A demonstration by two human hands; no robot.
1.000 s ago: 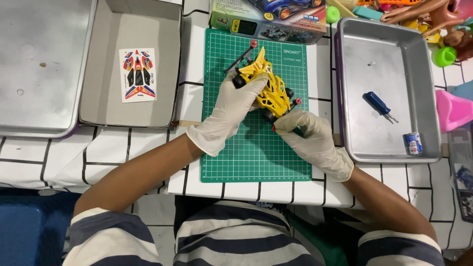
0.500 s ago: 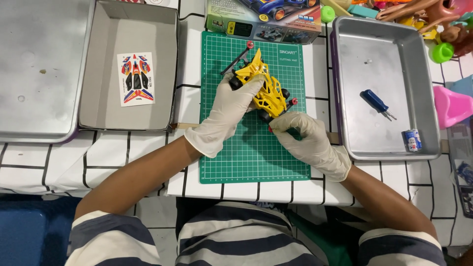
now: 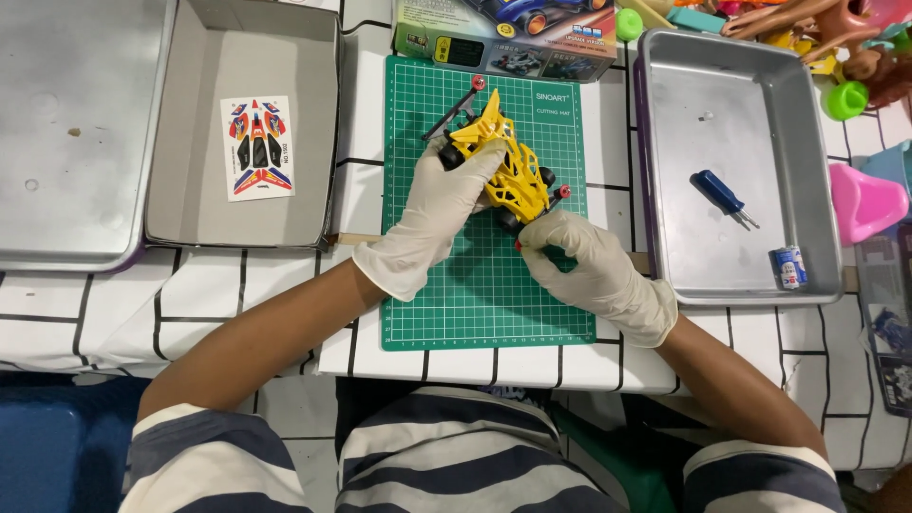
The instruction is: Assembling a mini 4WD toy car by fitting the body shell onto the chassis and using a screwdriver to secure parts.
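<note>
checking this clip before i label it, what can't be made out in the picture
Head view, the only one:
- Underside and near side of the yellow toy car: covered by the left hand and the right hand.
- Fingertips of both hands at the car: tucked behind its body.
- Toy box and plastic toys: cut off by the top edge.
- Small can in the right tray: too small to tell what it holds.

toy car (image 3: 508, 171): glossy yellow plastic | cutting mat (image 3: 484, 294): matt green | tray (image 3: 817, 190): dull metal
</note>
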